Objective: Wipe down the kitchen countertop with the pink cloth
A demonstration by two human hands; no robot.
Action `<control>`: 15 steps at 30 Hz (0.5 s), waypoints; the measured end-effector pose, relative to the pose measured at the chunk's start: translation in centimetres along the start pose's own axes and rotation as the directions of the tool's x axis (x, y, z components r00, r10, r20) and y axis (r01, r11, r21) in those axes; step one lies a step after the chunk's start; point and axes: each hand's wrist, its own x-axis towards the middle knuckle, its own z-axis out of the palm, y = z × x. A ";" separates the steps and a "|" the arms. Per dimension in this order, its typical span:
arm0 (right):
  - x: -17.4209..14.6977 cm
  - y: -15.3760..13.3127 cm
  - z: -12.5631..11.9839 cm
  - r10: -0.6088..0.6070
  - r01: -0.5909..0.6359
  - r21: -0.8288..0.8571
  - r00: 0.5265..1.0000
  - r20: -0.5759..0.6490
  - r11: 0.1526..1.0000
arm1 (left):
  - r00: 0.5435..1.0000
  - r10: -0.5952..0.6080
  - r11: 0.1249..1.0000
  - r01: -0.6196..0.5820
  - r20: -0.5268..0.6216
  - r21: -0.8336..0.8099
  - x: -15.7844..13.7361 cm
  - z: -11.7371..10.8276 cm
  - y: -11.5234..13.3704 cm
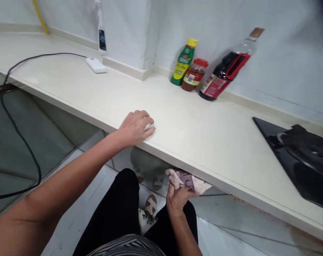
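Note:
My left hand [136, 127] rests on the white countertop [177, 131] close to its front edge. Its fingers curl over a small pale object [149, 126], of which only a bit shows between thumb and fingers; I cannot make out its kind. Lower down, below the counter's edge, my right hand [177, 201] grips a crumpled pinkish cloth [186, 179] with a darker patterned patch. The cloth is up against the cabinet front just under the countertop.
Against the wall stand a green squeeze bottle [182, 64], a red-lidded jar [195, 75] and a large dark sauce bottle [222, 71]. A black gas hob [305, 160] lies right. Left are a spray bottle [101, 35] and a white box [96, 65] with a black cable [10, 117].

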 end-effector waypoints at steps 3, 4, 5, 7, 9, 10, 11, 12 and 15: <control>0.1 0.0 1.9 -0.200 0.210 -0.076 0.972 0.121 0.975 | 0.996 -0.092 0.996 0.092 -0.018 -0.021 -0.9 -0.8 -2.2; 0.2 -0.3 2.6 -0.270 0.289 -0.097 0.948 0.168 0.952 | 0.992 -0.119 0.993 0.117 -0.032 -0.034 -1.0 -0.8 -2.4; 0.3 -0.7 3.4 -0.346 0.376 -0.119 0.913 0.215 0.919 | 0.989 -0.141 0.989 0.140 -0.041 -0.045 -1.0 -0.8 -2.4; 0.3 -2.2 5.5 -0.488 0.553 -0.143 0.809 0.326 0.821 | 0.985 -0.167 0.985 0.164 -0.044 -0.059 -0.9 -0.6 -2.0; 0.0 -4.5 8.2 -0.593 0.701 -0.111 0.667 0.450 0.704 | 0.982 -0.180 0.982 0.176 -0.054 -0.072 -0.9 -0.3 -1.7; -0.1 -5.8 9.7 -0.621 0.745 -0.068 0.598 0.507 0.663 | 0.980 -0.186 0.980 0.181 -0.068 -0.081 -0.9 -0.2 -1.6; -0.3 -7.0 11.4 -0.635 0.775 -0.012 0.527 0.565 0.632 | 0.978 -0.193 0.978 0.185 -0.084 -0.092 -0.9 -0.1 -1.5; -0.5 -8.2 13.0 -0.645 0.794 0.051 0.452 0.616 0.605 | 0.975 -0.199 0.977 0.189 -0.099 -0.103 -1.0 -0.1 -1.6; -1.0 -10.8 17.6 -0.667 0.810 0.215 0.265 0.696 0.546 | 0.966 -0.217 0.973 0.201 -0.138 -0.117 -1.3 0.0 -1.6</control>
